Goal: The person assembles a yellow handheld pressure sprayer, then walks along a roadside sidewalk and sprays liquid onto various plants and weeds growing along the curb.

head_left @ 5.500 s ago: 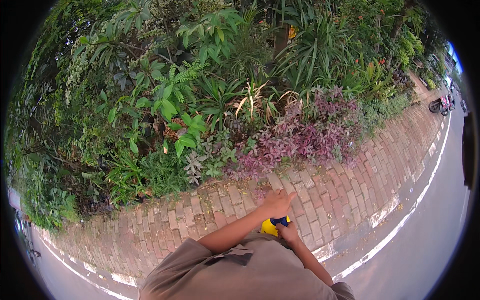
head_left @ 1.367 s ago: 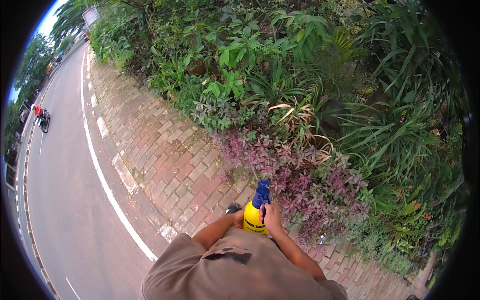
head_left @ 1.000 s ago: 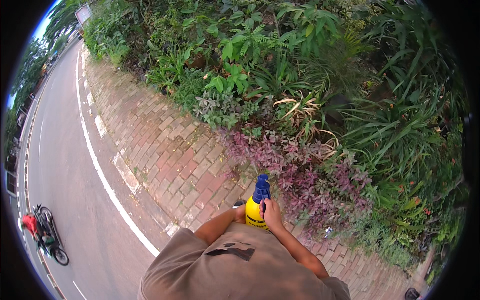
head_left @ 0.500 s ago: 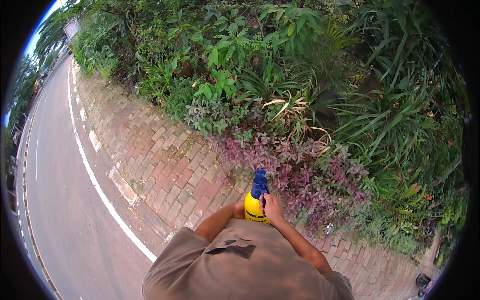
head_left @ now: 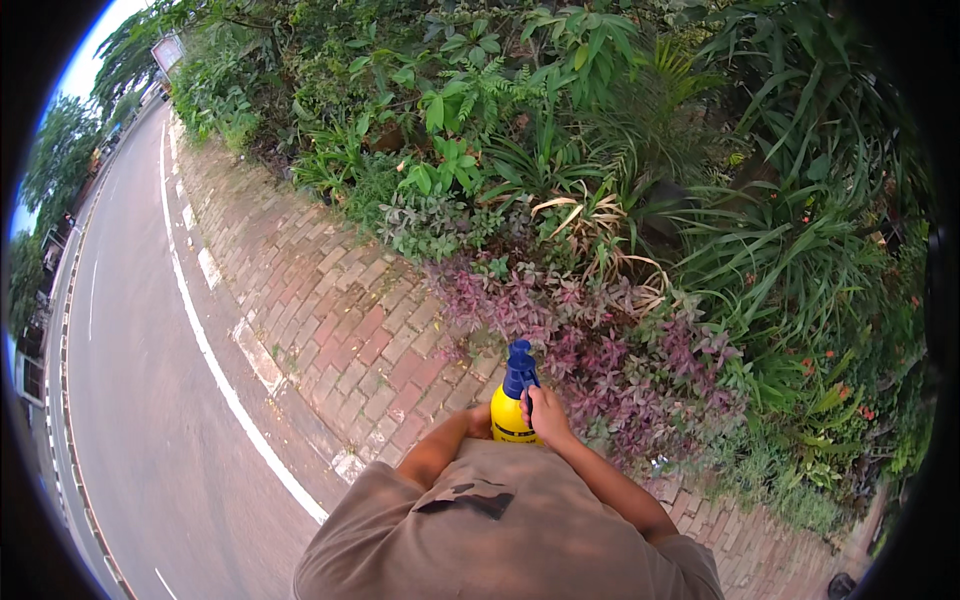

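Note:
A yellow spray bottle [head_left: 508, 413] with a blue spray head stands upright close in front of my body. My right hand [head_left: 545, 412] is closed round the blue handle on the bottle's right side. Against the lower left side of the bottle is my left hand [head_left: 481, 421], holding it from that side; its fingers are mostly hidden behind the bottle. The blue nozzle top points away from me, towards purple-leaved plants [head_left: 600, 350] just beyond. Whether any spray comes out cannot be made out.
Brick paving [head_left: 340, 320] lies before me and to the left. A pale kerb [head_left: 258, 358] and a road [head_left: 150, 400] with a white edge line run along the left. Dense green bushes [head_left: 450, 110] fill the far side and right. A dark object [head_left: 841, 585] sits at the lower right.
The view has shifted slightly, so the road and plants appear a little further right. Both hands keep their places on the spray bottle.

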The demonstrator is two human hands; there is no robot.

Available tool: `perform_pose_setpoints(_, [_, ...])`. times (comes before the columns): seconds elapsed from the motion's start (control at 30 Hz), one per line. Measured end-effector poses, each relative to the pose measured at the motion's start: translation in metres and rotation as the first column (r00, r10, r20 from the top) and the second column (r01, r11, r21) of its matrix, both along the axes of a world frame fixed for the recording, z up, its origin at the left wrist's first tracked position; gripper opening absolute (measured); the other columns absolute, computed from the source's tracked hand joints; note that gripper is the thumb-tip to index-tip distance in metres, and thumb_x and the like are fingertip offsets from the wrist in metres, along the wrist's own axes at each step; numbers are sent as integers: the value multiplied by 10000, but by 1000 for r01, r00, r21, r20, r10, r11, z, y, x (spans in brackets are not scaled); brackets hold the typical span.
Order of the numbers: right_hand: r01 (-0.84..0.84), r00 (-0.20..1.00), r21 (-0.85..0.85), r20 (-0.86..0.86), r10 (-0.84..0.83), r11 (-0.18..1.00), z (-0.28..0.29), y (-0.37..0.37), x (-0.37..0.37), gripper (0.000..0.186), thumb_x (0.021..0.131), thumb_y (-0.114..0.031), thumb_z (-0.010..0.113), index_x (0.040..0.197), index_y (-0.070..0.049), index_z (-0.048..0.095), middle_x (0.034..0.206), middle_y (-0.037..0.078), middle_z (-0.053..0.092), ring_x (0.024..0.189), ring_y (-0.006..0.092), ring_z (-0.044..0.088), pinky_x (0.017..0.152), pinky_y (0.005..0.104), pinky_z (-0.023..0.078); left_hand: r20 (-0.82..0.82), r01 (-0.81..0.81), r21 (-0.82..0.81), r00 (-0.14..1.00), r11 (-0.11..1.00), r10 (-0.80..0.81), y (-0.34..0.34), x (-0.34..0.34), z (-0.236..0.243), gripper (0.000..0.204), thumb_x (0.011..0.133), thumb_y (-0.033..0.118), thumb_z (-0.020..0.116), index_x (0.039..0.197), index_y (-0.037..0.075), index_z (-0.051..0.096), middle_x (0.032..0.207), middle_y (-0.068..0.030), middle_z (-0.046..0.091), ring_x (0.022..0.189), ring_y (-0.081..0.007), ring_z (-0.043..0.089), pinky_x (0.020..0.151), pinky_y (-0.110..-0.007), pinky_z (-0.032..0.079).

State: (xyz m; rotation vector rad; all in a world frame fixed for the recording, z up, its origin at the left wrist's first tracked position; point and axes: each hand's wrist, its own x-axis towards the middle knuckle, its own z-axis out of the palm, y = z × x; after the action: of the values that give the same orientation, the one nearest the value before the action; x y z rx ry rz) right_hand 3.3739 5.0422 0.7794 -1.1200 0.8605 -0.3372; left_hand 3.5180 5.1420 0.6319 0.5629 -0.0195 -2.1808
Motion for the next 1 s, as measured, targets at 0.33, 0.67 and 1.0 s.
perform_pose_setpoints(0.33, [-79,995,53,-49,81,995,-15,-8,-51,296,1025,-293,380,875,-74,513,648,-3,490,503,101,455,469,269,389,40,-74,69,997,995,71,-2,-66,-7,316,986,441,430,938,208,638,945,15,687,917,-170,659,897,-380,511])
perform_pose_setpoints(0.67, [-148,986,78,-66,153,986,-5,-14,-93,301,1031,-300,383,871,-78,509,646,-9,487,500,92,449,469,259,384,-22,-133,7,991,991,133,1,-117,-21,295,996,411,459,996,196,660,998,8,707,936,-164,675,898,-359,528])
perform_pose_setpoints(1.0, [-131,991,-13,-40,130,991,-14,-22,-119,311,1045,-321,369,898,-76,493,664,0,494,519,97,468,482,258,388,-25,-51,39,998,998,52,-12,-135,-24,247,999,324,489,1040,160,669,1037,-13,696,962,-159,668,881,-349,534])
